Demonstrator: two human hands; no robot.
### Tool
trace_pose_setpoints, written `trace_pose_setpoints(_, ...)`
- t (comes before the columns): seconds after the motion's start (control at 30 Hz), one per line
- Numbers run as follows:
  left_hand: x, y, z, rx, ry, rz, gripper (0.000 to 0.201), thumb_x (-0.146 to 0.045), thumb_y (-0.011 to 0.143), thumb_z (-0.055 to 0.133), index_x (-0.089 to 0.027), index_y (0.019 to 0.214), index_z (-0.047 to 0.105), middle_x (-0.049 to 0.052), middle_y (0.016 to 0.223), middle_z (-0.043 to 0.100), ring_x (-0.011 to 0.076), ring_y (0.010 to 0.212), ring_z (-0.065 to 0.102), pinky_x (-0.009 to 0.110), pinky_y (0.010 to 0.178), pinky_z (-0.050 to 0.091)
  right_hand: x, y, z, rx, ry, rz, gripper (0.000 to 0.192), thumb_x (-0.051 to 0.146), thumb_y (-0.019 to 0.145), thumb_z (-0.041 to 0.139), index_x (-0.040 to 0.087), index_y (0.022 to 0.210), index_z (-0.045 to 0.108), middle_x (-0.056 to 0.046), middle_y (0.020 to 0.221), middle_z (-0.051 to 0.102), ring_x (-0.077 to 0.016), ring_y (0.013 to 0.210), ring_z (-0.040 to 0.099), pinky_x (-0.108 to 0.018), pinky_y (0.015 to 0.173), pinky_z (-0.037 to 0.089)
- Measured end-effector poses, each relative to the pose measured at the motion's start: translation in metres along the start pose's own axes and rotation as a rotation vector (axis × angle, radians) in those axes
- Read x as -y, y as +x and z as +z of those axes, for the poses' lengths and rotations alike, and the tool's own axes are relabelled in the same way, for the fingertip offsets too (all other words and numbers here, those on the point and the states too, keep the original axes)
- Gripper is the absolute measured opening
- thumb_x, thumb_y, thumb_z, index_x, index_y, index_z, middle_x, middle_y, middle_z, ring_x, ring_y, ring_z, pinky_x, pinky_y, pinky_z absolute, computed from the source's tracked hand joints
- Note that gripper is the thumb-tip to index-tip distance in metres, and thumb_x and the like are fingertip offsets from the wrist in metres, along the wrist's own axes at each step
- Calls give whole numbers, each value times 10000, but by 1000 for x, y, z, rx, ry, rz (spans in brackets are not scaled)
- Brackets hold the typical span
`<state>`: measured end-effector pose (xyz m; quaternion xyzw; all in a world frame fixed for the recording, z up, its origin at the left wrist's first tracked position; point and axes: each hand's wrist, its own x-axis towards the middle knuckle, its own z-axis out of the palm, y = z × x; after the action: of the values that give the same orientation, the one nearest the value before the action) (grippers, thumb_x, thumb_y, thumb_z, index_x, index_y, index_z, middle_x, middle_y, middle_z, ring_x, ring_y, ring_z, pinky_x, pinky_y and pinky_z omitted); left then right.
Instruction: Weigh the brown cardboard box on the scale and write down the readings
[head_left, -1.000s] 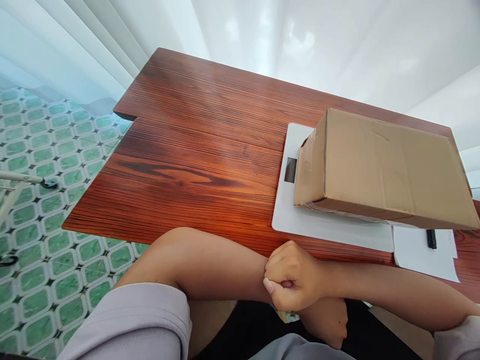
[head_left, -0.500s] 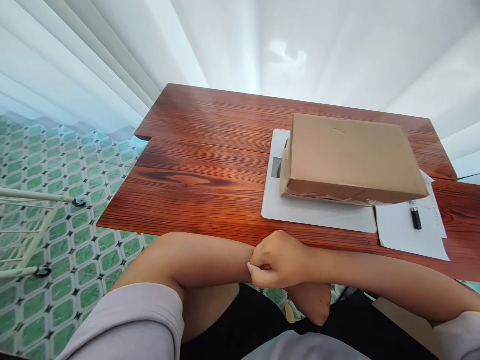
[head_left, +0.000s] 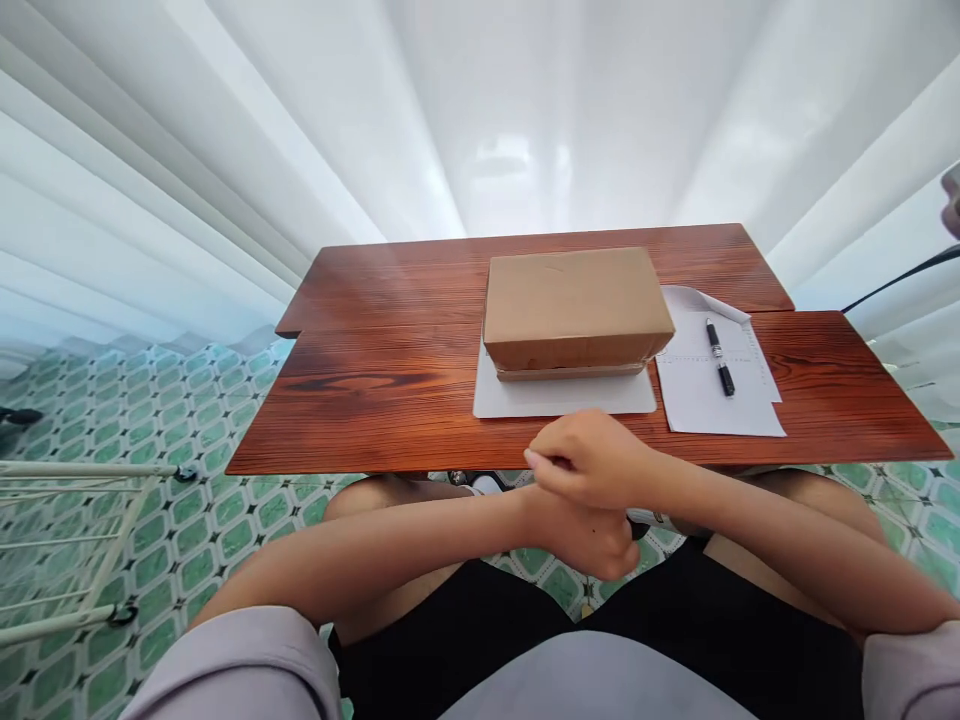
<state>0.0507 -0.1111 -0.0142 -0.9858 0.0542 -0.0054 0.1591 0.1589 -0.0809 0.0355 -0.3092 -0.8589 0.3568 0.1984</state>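
The box point(head_left: 576, 305) lies flat on the white scale point(head_left: 559, 394), which sits at the middle of the table point(head_left: 375, 400). Its long axis runs left to right across your view, parallel to the near table edge; one long side faces you. It is closed, top face up, and it covers most of the scale, leaving only the front strip showing. The scale's display is hidden.

Just right of the box lies a sheet of paper point(head_left: 712, 400), its left edge tucked close to the box and scale. A pen point(head_left: 718, 357) rests on the paper, long axis running away from you, slightly tilted.

Your hands are crossed over your lap, in front of the near table edge and apart from the box. Your right hand point(head_left: 589, 460) lies on top, fingers curled loosely inward, resting on your left wrist. It holds nothing that can be seen. Your left hand point(head_left: 592, 540) sits beneath it, mostly covered; its fingers appear curled, but whether it is fully closed I cannot tell. Neither hand touches the table, box, paper or pen.

To your left on the tiled floor point(head_left: 187, 520) stands part of a white wire rack point(head_left: 67, 540).
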Motion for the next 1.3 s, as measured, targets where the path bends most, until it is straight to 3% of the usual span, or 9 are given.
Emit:
trace_pose_setpoints(0.1, 20, -6, -8, -152, -52, 46, 283, -143, 875, 510, -241, 611, 537, -9, 526, 475, 152, 450, 372, 327, 440, 340, -3, -11, -26, -214, -50, 6, 378, 286, 960, 438, 172, 637, 276, 26, 560, 338, -102, 547, 269, -312, 570, 191)
trace_pose_setpoints(0.2, 43, -17, -25, -447, 1, -214, 310, -246, 927, 530, -234, 617, 512, -14, 539, 487, 144, 490, 437, 329, 476, 351, -10, -17, -50, -514, -89, 6, 399, 300, 1007, 418, 193, 656, 262, 28, 571, 316, -109, 545, 274, -316, 575, 208)
trace_pose_setpoints(0.3, 63, -32, -43, -629, 72, -478, 302, -236, 938, 517, -234, 640, 470, -24, 563, 504, 136, 515, 446, 333, 509, 329, -23, -19, -70, -853, -148, 46, 410, 325, 1050, 398, 209, 675, 281, 21, 592, 334, -132, 567, 319, -323, 591, 246)
trace_pose_setpoints(0.43, 80, -55, -51, -953, 35, -846, 209, -179, 956, 466, -244, 777, 553, -2, 653, 588, 169, 625, 523, 338, 651, 432, -43, -18, -85, -1096, -177, 96, 237, 323, 1026, 418, 217, 848, 533, -58, 862, 613, -201, 815, 570, -336, 713, 427)
trace_pose_setpoints(0.57, 90, -72, -34, -1099, -110, -1241, 272, -332, 1001, 451, -227, 1161, 644, 80, 1071, 697, 238, 1036, 620, 396, 925, 504, -62, -17, -87, -1077, -85, 220, 323, 393, 991, 462, 210, 1222, 593, -138, 1296, 634, -286, 1217, 593, -472, 1024, 500)
trace_pose_setpoints(0.63, 94, -77, -21, -1148, -319, -1373, 398, -400, 998, 465, -224, 1337, 577, 103, 1352, 624, 248, 1280, 561, 400, 1086, 464, -72, -17, -84, -1008, -3, 286, 472, 449, 983, 490, 207, 1386, 530, -154, 1471, 548, -318, 1381, 510, -545, 1170, 415)
trace_pose_setpoints(0.73, 98, -81, -3, -1232, -676, -1492, 542, -433, 983, 495, -239, 1487, 457, 102, 1559, 479, 238, 1470, 433, 383, 1231, 354, -83, -16, -76, -912, 185, 364, 660, 520, 976, 504, 208, 1549, 406, -143, 1624, 403, -310, 1522, 371, -545, 1277, 292)
trace_pose_setpoints(0.93, 100, -78, 6, -1259, -1135, -1575, 685, -465, 997, 478, -229, 1614, 299, 75, 1691, 309, 227, 1577, 278, 378, 1298, 273, -88, -17, -61, -883, 512, 461, 714, 531, 979, 488, 224, 1610, 356, -103, 1675, 335, -272, 1577, 276, -514, 1319, 198)
trace_pose_setpoints(1.3, 96, -72, 4, -1206, -1145, -1633, 628, -398, 992, 493, -245, 1589, 374, 23, 1691, 318, 220, 1584, 262, 375, 1326, 224, -81, -16, -48, -841, 451, 430, 604, 532, 1022, 446, 298, 1579, 421, -51, 1640, 405, -275, 1541, 339, -500, 1304, 254)
